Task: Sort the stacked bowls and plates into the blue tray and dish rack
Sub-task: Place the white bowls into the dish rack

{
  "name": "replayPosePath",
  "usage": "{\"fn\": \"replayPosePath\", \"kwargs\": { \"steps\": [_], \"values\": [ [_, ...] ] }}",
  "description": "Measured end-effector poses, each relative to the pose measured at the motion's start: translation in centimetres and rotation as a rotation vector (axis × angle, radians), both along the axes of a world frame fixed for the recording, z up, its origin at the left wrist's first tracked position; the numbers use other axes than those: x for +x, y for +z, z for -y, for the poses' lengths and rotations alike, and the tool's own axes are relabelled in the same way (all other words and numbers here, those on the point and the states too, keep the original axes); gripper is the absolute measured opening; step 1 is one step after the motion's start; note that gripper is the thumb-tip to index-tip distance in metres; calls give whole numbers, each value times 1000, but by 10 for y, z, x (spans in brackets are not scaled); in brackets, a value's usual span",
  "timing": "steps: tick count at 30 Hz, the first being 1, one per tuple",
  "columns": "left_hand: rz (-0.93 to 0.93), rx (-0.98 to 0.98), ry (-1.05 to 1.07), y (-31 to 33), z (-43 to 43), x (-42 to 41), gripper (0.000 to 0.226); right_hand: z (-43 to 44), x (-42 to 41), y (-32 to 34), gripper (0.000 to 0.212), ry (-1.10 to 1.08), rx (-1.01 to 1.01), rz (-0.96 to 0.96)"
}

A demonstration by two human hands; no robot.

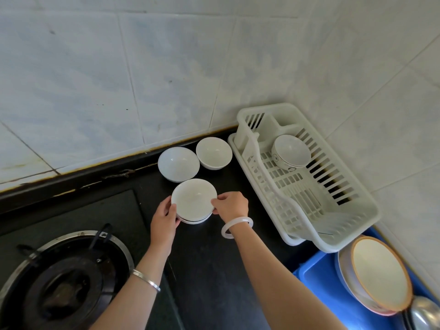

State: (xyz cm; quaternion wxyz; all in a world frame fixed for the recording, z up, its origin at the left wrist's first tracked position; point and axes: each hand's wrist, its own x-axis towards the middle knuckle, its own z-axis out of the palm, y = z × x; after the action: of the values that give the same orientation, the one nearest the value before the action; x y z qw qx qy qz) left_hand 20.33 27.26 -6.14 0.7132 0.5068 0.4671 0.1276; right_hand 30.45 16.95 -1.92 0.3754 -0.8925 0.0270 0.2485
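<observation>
A stack of white bowls and plates (194,201) stands on the black counter. My left hand (165,216) grips its left side and my right hand (231,204) pinches its right rim. Behind the stack stand two separate white bowls, one at the left (178,164) and one at the right (213,152). To the right lies the white dish rack (307,217), with one patterned bowl (291,151) tipped on its side inside. The blue tray (326,282) at the bottom right holds plates (378,272) leaning upright.
A gas burner (64,279) fills the lower left of the counter. Tiled walls meet in a corner behind the rack. A metal ladle or spoon (426,313) shows at the bottom right edge.
</observation>
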Motion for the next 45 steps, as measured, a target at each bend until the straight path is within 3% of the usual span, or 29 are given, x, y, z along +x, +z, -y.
{"fn": "replayPosePath", "kwargs": {
  "steps": [5, 9, 11, 18, 21, 30, 36, 40, 45],
  "values": [
    [-23, -40, -4, 2, -5, 1, 36, 4, 5, -10, 10, 0, 54, -70],
    [-42, -119, -28, 7, -8, 2, 38, 2, 8, -12, 41, 61, 170, -226],
    [-53, -119, -29, 11, -6, 3, 36, 1, 10, -12, 43, 70, 224, -287],
    [-55, -39, -73, 39, 5, 16, 36, 23, 17, 0, 29, -24, 339, -169],
    [10, 14, -141, 65, 17, 31, 35, 42, 29, 24, 11, -40, 393, -96],
    [113, -27, -388, 132, 84, 110, 36, 132, 84, 106, 30, -74, 252, 151],
    [92, -96, -574, 136, 146, 162, 39, 204, 122, 107, 44, -190, 216, 14],
    [25, -127, -632, 122, 179, 195, 38, 234, 147, 92, 55, -204, 143, 25],
    [-50, -175, -651, 97, 206, 219, 40, 253, 167, 73, 52, -217, 76, 17]
  ]
}}
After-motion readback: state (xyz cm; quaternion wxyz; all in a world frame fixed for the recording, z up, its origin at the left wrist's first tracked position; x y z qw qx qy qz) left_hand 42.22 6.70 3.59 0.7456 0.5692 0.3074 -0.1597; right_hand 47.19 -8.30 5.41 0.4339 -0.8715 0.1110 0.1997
